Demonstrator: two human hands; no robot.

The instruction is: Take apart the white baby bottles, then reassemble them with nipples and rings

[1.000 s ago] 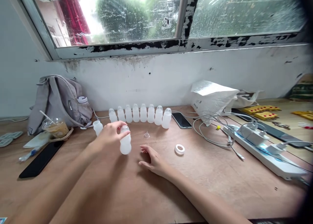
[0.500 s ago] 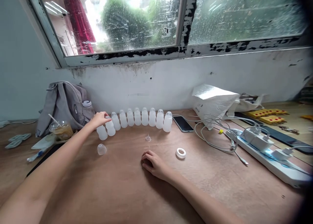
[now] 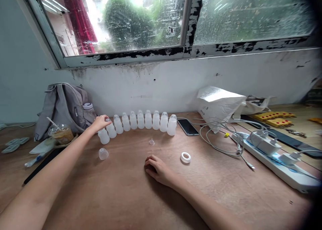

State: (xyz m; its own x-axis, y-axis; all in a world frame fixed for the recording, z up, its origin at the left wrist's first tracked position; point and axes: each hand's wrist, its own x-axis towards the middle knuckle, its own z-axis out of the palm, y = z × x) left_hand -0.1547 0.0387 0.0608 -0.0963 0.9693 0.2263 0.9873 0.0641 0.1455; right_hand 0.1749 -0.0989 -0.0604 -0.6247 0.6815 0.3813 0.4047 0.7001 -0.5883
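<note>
A curved row of several frosted, translucent baby bottles [image 3: 141,120] stands upright along the back of the wooden table. My left hand [image 3: 100,122] reaches in at the row's left end, fingers closed at the top of the second baby bottle [image 3: 111,130]. The end bottle [image 3: 103,136] stands just below that hand, its top hidden. In front lies a loose clear cap [image 3: 103,153]. My right hand [image 3: 158,169] rests on the table, fingers curled in, with nothing visible in them. Beyond it sits a clear nipple-shaped piece [image 3: 151,142], and to its right a white ring [image 3: 185,157].
On the left are a grey backpack [image 3: 62,106] and an iced drink cup [image 3: 61,133]. To the right lie a phone [image 3: 188,127], tangled white cables [image 3: 221,146], a silvery bag [image 3: 218,104] and a power strip [image 3: 276,166]. A window [image 3: 141,22] is behind.
The view has shifted slightly, moving things a little left in the picture. My left hand stays at the second bottle's top, and my right hand remains curled on the table.
</note>
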